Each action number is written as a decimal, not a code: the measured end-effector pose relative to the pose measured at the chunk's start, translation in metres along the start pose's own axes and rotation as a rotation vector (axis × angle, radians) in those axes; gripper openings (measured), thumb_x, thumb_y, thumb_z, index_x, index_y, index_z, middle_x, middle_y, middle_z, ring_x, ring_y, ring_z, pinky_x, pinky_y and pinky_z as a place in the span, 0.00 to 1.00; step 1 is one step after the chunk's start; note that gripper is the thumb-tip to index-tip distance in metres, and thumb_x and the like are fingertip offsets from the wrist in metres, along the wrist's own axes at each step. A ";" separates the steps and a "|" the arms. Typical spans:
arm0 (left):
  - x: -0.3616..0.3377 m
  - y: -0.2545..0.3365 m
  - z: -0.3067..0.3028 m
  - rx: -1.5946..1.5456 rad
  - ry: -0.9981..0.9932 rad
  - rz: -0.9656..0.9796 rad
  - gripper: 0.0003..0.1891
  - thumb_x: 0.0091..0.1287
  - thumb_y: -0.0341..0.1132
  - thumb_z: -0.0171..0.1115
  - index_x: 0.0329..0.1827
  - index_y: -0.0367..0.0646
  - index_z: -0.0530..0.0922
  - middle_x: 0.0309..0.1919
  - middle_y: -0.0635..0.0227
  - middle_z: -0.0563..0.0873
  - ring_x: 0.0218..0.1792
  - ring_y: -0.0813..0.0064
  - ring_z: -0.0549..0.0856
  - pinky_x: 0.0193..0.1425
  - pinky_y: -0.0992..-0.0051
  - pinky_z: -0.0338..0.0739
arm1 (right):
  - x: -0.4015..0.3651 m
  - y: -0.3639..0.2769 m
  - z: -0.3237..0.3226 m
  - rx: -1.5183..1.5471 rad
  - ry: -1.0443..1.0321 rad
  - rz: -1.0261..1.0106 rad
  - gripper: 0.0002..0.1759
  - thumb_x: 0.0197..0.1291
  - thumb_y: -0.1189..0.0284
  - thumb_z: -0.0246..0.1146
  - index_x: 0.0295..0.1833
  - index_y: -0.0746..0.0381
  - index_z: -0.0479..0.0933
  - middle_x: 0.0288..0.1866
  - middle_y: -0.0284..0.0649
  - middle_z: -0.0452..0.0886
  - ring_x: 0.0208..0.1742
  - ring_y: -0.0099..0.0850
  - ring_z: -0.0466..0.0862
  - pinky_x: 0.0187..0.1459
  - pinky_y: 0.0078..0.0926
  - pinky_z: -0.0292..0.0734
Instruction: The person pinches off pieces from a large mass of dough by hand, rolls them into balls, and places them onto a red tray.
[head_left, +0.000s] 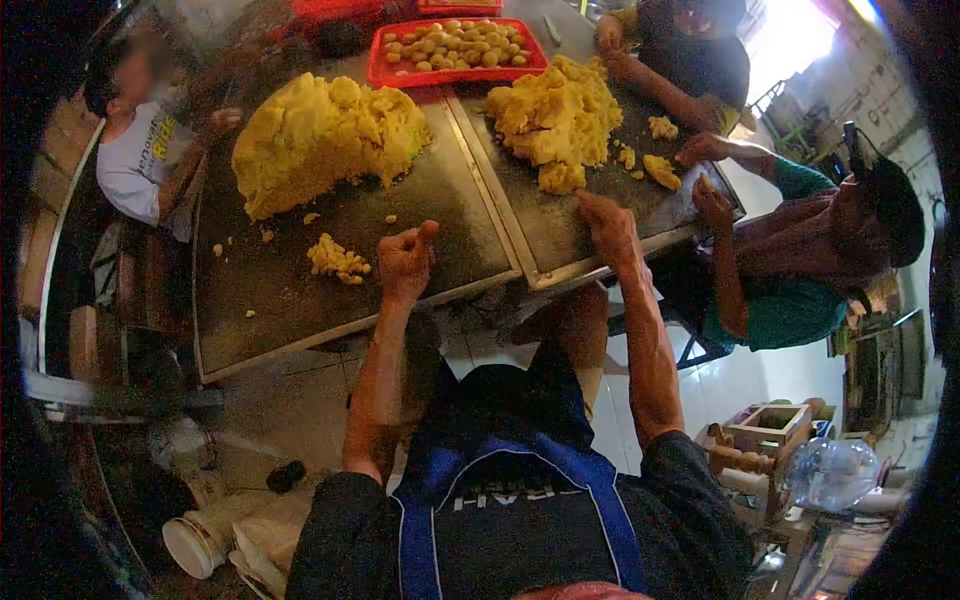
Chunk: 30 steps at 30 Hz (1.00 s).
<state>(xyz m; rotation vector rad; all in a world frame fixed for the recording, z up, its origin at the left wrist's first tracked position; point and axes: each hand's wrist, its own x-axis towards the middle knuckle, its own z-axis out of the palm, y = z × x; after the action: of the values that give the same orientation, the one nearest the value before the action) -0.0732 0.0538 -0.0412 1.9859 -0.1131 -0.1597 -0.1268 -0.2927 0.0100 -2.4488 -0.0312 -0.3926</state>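
Observation:
My left hand (407, 262) is raised over the front edge of the left dark table, its fingers curled in; whether something is inside them is hidden. Small yellow crumbs (338, 259) lie to its left, and a big yellow dough mound (320, 140) rises behind. Over the right table, my right hand (606, 222) is just in front of a second dough mound (558, 115), near its lowest lump. Its fingers are partly bent and blurred, and I cannot make out anything in them.
A red tray (458, 72) of round dough balls stands at the back. Co-workers sit at the left, back right and right; the right one's hands are near small dough pieces (661, 171). A metal-trimmed seam (487, 185) divides the tables. A clear plastic bottle (832, 472) is at lower right.

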 end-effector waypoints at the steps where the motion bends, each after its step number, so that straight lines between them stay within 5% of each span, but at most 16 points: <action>1: 0.001 -0.004 0.009 0.002 0.004 -0.008 0.25 0.72 0.54 0.63 0.34 0.36 0.81 0.35 0.62 0.84 0.31 0.74 0.80 0.36 0.71 0.73 | 0.007 0.003 0.001 -0.199 -0.021 0.038 0.18 0.68 0.77 0.60 0.62 0.60 0.80 0.57 0.51 0.84 0.57 0.48 0.85 0.56 0.39 0.80; 3: 0.009 -0.011 0.034 -0.481 -0.039 0.630 0.24 0.68 0.54 0.67 0.32 0.37 0.81 0.38 0.60 0.85 0.37 0.72 0.82 0.41 0.70 0.75 | 0.009 0.012 0.013 -0.111 0.100 0.018 0.17 0.67 0.79 0.60 0.60 0.60 0.81 0.57 0.51 0.84 0.57 0.47 0.85 0.56 0.41 0.81; 4: 0.007 0.000 0.036 -0.469 -0.030 0.624 0.24 0.68 0.54 0.67 0.32 0.37 0.81 0.38 0.60 0.85 0.37 0.72 0.82 0.41 0.70 0.75 | 0.011 0.022 0.021 -0.030 0.231 0.004 0.16 0.66 0.80 0.61 0.59 0.60 0.82 0.57 0.51 0.84 0.58 0.47 0.85 0.55 0.42 0.82; 6: 0.004 0.016 0.035 0.283 0.154 0.869 0.20 0.64 0.49 0.71 0.35 0.37 0.83 0.38 0.60 0.83 0.37 0.69 0.82 0.41 0.67 0.77 | 0.012 0.042 0.031 -0.083 0.266 -0.125 0.16 0.66 0.80 0.62 0.58 0.60 0.82 0.56 0.50 0.85 0.58 0.45 0.85 0.56 0.44 0.84; 9: 0.005 0.023 0.030 -0.022 0.055 0.641 0.16 0.63 0.44 0.73 0.41 0.38 0.86 0.37 0.58 0.83 0.36 0.62 0.83 0.44 0.64 0.78 | 0.010 0.048 0.034 -0.067 0.345 -0.197 0.18 0.62 0.79 0.58 0.57 0.59 0.81 0.52 0.47 0.86 0.54 0.47 0.86 0.55 0.38 0.81; 16: 0.005 0.038 0.021 0.272 0.108 0.689 0.12 0.63 0.38 0.71 0.44 0.39 0.87 0.32 0.59 0.84 0.33 0.66 0.85 0.40 0.68 0.79 | 0.010 0.034 0.024 -0.019 0.334 -0.121 0.14 0.66 0.77 0.65 0.56 0.61 0.84 0.55 0.49 0.86 0.55 0.44 0.87 0.52 0.38 0.83; 19: 0.009 0.043 0.011 0.055 -0.145 0.528 0.10 0.64 0.36 0.69 0.41 0.39 0.87 0.30 0.56 0.84 0.29 0.60 0.85 0.38 0.65 0.79 | 0.007 0.040 0.025 -0.003 0.357 -0.133 0.13 0.65 0.75 0.65 0.55 0.61 0.84 0.54 0.49 0.86 0.54 0.45 0.87 0.52 0.35 0.83; 22: 0.015 0.056 0.009 0.157 -0.259 0.546 0.09 0.68 0.35 0.65 0.38 0.38 0.87 0.31 0.55 0.86 0.27 0.53 0.85 0.39 0.59 0.78 | 0.003 0.046 0.028 0.032 0.349 -0.052 0.15 0.63 0.77 0.63 0.54 0.60 0.84 0.55 0.48 0.86 0.54 0.47 0.86 0.56 0.38 0.80; 25: 0.036 0.072 0.011 0.625 -0.308 0.543 0.13 0.73 0.38 0.58 0.49 0.38 0.83 0.31 0.56 0.87 0.32 0.51 0.87 0.41 0.54 0.79 | 0.008 0.045 0.025 -0.023 0.255 -0.045 0.17 0.63 0.76 0.64 0.57 0.59 0.83 0.59 0.48 0.84 0.59 0.47 0.83 0.62 0.40 0.76; 27: 0.049 0.068 0.038 0.532 0.149 0.502 0.22 0.77 0.44 0.52 0.67 0.38 0.73 0.39 0.51 0.88 0.41 0.50 0.88 0.46 0.53 0.79 | 0.005 0.044 0.020 -0.096 0.177 -0.069 0.18 0.64 0.73 0.65 0.60 0.58 0.82 0.62 0.48 0.82 0.63 0.46 0.80 0.64 0.40 0.75; 28: 0.052 0.057 0.052 0.531 0.152 0.504 0.22 0.77 0.44 0.52 0.67 0.38 0.73 0.39 0.51 0.88 0.41 0.50 0.88 0.46 0.53 0.79 | 0.002 0.044 0.015 -0.078 0.112 -0.099 0.23 0.64 0.73 0.66 0.65 0.56 0.78 0.68 0.48 0.77 0.68 0.47 0.75 0.68 0.41 0.70; 30: 0.052 0.041 0.072 0.992 0.609 0.794 0.31 0.79 0.46 0.47 0.79 0.39 0.55 0.53 0.45 0.85 0.53 0.48 0.85 0.54 0.56 0.80 | -0.001 0.047 0.013 -0.063 0.046 -0.135 0.27 0.63 0.72 0.66 0.69 0.55 0.75 0.73 0.47 0.73 0.73 0.47 0.69 0.72 0.42 0.65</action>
<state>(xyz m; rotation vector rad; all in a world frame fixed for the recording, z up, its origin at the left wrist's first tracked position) -0.0341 -0.0352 -0.0359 2.6658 -0.6630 1.2105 -0.1184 -0.3218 -0.0285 -2.5068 -0.1678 -0.5162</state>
